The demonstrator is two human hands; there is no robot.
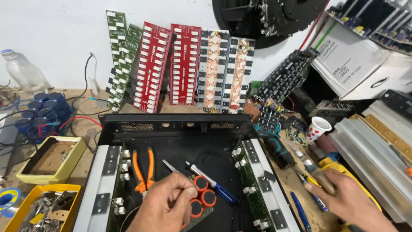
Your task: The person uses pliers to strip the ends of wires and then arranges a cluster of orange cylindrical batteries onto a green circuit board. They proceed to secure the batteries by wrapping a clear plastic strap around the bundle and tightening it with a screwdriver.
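Note:
My left hand [165, 205] is low in the middle, inside an open black metal chassis [180, 124]. Its fingers are closed on a small green board with round red capacitors [201, 191], the thumb against one of them. A thin metal tweezer tip [171, 166] and a blue-handled screwdriver [212, 184] lie just beyond its fingers. My right hand [349, 198], blurred, is at the lower right outside the chassis, gripping a brown wooden-handled tool [319, 172] above a yellow object [339, 165].
Orange pliers [143, 169] lie in the chassis; heat-sink boards [262, 180] line both sides. Long circuit boards [184, 64] lean on the wall. Two yellow trays [77, 159] sit left, a teal drill [274, 144], a dotted paper cup [318, 128] and aluminium profiles [369, 148] right.

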